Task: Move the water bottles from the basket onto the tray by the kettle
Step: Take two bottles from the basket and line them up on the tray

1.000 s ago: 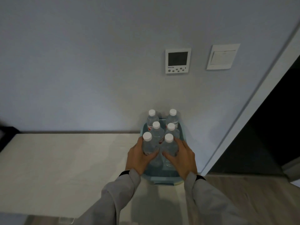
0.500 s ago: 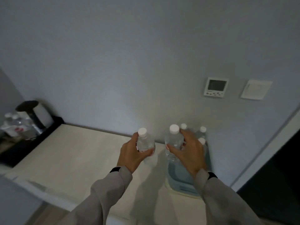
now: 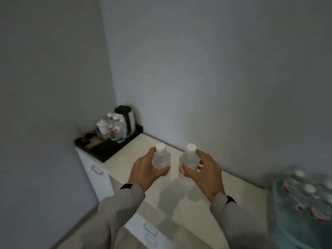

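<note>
Above the pale counter (image 3: 125, 159), both hands are carrying upright bottles. Left hand (image 3: 143, 169) is wrapping its fingers around one bottle (image 3: 161, 159); right hand (image 3: 204, 171) is clasping another (image 3: 189, 159). Black tray (image 3: 107, 146) by the kettle (image 3: 125, 121) is lying ahead-left, nearer the left hand. Basket (image 3: 280, 212) is sitting far right, more bottles inside.

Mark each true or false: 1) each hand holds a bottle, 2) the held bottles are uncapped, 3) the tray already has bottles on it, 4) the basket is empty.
1) True: left hand and right hand each grip an upright water bottle.
2) False: both have white caps on.
3) True: bottles stand on the black tray beside the kettle.
4) False: the basket holds several bottles, blurred.
</note>
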A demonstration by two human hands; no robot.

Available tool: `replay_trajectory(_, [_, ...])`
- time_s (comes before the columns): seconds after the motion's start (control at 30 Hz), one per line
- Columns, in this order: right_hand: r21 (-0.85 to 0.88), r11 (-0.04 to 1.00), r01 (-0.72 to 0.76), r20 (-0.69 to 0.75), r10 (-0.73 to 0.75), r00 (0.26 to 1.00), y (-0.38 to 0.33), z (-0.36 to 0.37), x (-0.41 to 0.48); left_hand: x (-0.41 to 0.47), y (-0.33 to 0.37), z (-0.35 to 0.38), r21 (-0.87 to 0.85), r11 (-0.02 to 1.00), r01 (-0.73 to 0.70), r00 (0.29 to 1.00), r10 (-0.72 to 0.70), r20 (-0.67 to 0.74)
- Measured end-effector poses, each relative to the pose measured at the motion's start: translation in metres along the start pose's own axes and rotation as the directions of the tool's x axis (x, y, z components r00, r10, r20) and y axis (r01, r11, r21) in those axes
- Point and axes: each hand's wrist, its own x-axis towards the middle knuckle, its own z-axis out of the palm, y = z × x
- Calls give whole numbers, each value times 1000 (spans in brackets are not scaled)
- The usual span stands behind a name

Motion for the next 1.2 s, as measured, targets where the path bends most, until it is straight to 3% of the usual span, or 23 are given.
replay_trajectory(0.3, [116, 993, 7, 156, -25, 988, -57, 184, 65, 38, -116, -135, 113, 988, 102, 990, -89, -109])
replay_trajectory(0.6, [208, 978, 17, 183, -56, 982, -77, 347, 166, 148, -224, -217, 163, 977, 141, 985, -122, -121])
replay_trajectory(0.87, [171, 985, -36, 184, 3, 983, -87, 425, 241, 246, -287, -259, 141, 984, 108, 992, -98, -77])
replay_trajectory(1.03, [69, 997, -47, 123, 38, 992, -88, 460, 267, 293, -326, -267, 63, 994, 86, 996, -86, 1])
replay_trajectory(1.2, [-29, 986, -164, 14, 164, 986, -90, 492, 276, 335, -364, -272, 21, 997, 79, 991, -80, 108])
